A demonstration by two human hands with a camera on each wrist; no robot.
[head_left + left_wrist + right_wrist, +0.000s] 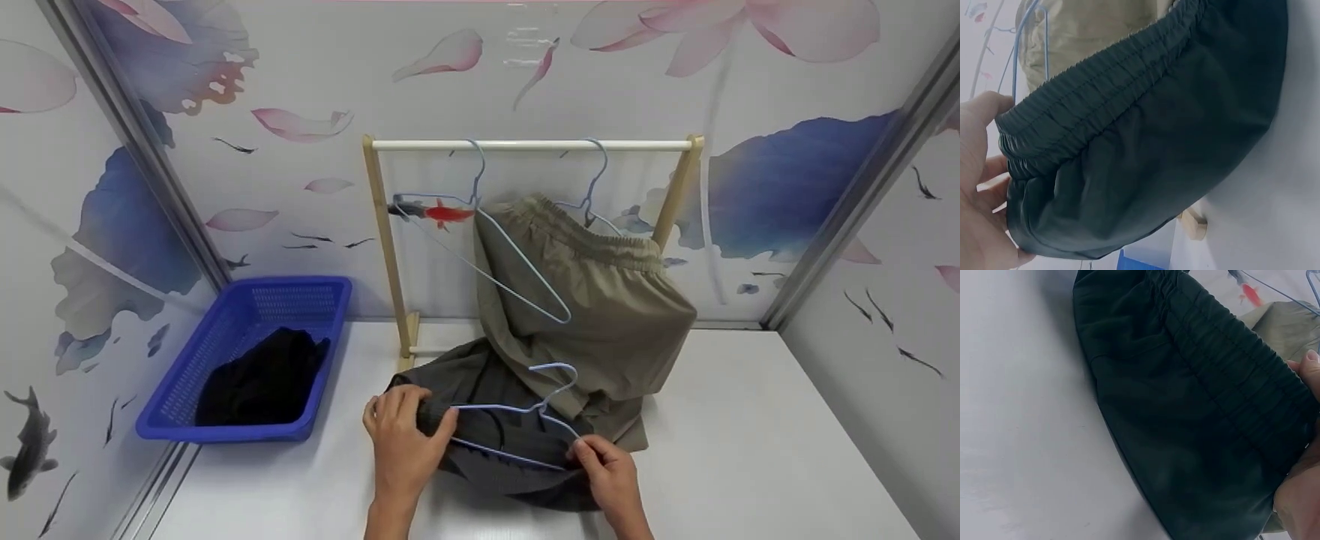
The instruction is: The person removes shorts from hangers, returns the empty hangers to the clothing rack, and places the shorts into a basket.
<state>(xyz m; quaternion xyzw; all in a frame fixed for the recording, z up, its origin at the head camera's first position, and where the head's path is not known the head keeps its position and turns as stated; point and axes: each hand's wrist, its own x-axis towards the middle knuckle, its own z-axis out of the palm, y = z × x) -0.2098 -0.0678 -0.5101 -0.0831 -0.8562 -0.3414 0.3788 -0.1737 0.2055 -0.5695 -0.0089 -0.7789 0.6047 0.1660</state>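
Observation:
Dark grey pants with a gathered elastic waistband lie spread in front of the rack. A light blue hanger sits in the waist opening, its hook pointing up and right. My left hand grips the waistband's left side, the thumb by the hanger's left end. On the other side, my right hand pinches the waistband near the hanger's right end. The left wrist view shows the waistband between thumb and fingers. In the right wrist view, fingertips show at its edge; the rest of that hand is partly cut off.
Behind stands a wooden rack with a white rail. Khaki pants hang there on a blue hanger, beside a bare hanger. To the left, a blue basket holds black cloth. Printed panels enclose the white table.

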